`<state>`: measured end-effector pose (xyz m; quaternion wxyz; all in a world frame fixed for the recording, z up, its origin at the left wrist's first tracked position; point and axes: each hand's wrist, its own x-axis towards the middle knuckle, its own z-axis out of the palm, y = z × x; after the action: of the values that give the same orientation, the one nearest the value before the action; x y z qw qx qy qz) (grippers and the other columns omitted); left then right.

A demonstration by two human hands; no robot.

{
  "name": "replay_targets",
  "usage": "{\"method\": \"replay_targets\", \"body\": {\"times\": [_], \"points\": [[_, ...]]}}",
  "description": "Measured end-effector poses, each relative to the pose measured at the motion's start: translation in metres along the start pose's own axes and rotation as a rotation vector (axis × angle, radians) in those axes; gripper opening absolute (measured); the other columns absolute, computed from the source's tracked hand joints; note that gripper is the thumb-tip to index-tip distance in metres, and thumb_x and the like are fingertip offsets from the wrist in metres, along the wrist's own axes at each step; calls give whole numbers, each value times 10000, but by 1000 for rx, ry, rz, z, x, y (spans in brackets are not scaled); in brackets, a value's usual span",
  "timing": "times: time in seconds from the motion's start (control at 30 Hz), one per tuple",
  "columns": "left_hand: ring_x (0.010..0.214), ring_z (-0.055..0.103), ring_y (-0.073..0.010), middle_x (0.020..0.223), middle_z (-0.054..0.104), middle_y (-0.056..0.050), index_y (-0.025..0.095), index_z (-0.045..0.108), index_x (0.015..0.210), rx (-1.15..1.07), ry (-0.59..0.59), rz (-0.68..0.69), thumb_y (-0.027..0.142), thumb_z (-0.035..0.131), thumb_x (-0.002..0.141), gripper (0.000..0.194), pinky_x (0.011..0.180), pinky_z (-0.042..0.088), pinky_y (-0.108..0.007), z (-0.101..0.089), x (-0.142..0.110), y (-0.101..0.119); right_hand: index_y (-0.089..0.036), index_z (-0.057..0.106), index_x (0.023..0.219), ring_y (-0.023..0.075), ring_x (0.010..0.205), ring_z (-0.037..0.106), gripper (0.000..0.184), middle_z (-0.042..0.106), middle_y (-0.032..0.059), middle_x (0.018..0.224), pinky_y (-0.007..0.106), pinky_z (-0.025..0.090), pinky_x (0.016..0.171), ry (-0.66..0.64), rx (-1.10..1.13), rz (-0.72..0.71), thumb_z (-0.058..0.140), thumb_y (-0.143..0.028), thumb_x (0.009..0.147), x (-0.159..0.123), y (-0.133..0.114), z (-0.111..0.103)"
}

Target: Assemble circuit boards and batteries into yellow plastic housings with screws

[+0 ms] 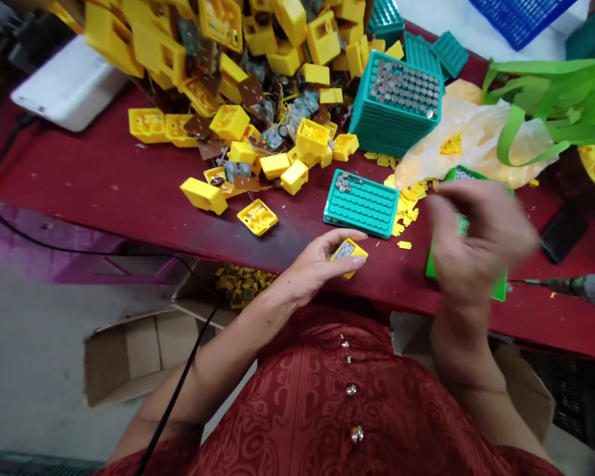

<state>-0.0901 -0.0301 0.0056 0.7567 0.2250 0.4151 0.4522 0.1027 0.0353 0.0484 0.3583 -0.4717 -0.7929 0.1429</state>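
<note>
Dark red cloth is covering the surface point(104, 178), and a cardboard box point(139, 354) is sitting on the floor just beyond the left hand point(322, 261). That hand is closed around a small yellow plastic casing point(350, 254), with its fingers curling over the edges and a silvery piece showing inside. Directly ahead of it, a teal tray point(361, 201) is lying on the surface, holding a few round batteries in its rows. Farther ahead and to the left, a big heap of yellow casings point(218, 66) is spilling across the cloth, tangled with circuit boards and thin wires. The right hand point(476, 238) is blurred, with its fingers pinching together above a bright green plate point(498, 287), and I cannot tell whether they are gripping anything. Small yellow plastic scraps point(406, 205) are scattered just left of that hand. Beyond it, a stack of teal trays point(394, 102) is standing topped with batteries, and a crumpled plastic bag point(476, 132) is lying beside the stack. A power drill point(570, 285) is resting to the right of the hand.
</note>
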Motion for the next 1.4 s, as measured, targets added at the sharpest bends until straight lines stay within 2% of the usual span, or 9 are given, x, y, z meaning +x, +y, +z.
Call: {"method": "replay_targets", "body": {"times": [0.1,0.2,0.33,0.5,0.63,0.8,0.9,1.2,1.4], "points": [[843,677,-139,939,727,-9,194,768,1209,-97,42,14,342,997,688,588,763,549,-267,-8,-2,-1,-177,778,969,244,951,690,162,752,94,976,447,567,912,-135,-158,-83,632,-236,1002,35,10,47],[900,703,-146,1046,779,-53,185,803,1161,-194,78,46,351,976,740,485,782,578,-254,-17,-4,-1,-159,809,1061,249,999,674,244,752,115,1041,430,557,922,-314,-389,-63,567,-162,1024,54,17,87],[892,735,-159,1074,820,-98,159,826,1082,-257,80,67,364,918,831,337,731,614,-237,-27,-5,1,-150,808,1065,256,1016,643,313,737,139,1074,420,548,909,-326,-538,-62,496,-175,1061,52,19,106],[891,767,-178,1048,836,-128,126,819,1044,-316,104,98,294,804,934,201,735,650,-257,-32,-4,3,-130,771,1012,258,986,630,311,721,155,1054,427,540,912,-274,-579,-55,462,-149,1049,47,30,109],[950,775,-199,1089,830,-140,120,807,1093,-310,107,105,291,788,937,232,803,648,-278,-34,-2,3,-136,757,985,261,1007,643,278,718,153,1037,459,544,960,-262,-490,-14,485,-169,1034,49,36,105],[983,752,-174,1118,810,-101,154,807,1133,-250,105,141,338,882,862,336,868,630,-272,-35,-1,1,-171,749,921,172,893,658,152,739,55,938,357,556,896,-183,44,42,613,-229,960,28,9,80],[973,742,-151,1127,804,-61,189,802,1123,-232,114,166,328,912,827,345,878,621,-267,-34,0,0,-199,754,878,124,784,633,144,732,1,856,310,541,831,-241,326,167,660,-296,930,10,-15,69],[1118,724,-199,1214,778,-74,205,741,1193,-17,200,212,405,885,849,423,950,608,-314,-30,-1,-3,-190,808,848,135,781,670,102,787,21,873,307,518,790,-300,307,290,728,-245,883,3,-30,71],[975,743,-157,1109,790,-47,201,779,1129,-91,185,171,397,923,818,396,853,630,-264,-30,-1,-1,-216,849,972,129,844,716,197,804,9,949,300,589,866,-330,543,336,661,-195,917,1,-26,58]]}}
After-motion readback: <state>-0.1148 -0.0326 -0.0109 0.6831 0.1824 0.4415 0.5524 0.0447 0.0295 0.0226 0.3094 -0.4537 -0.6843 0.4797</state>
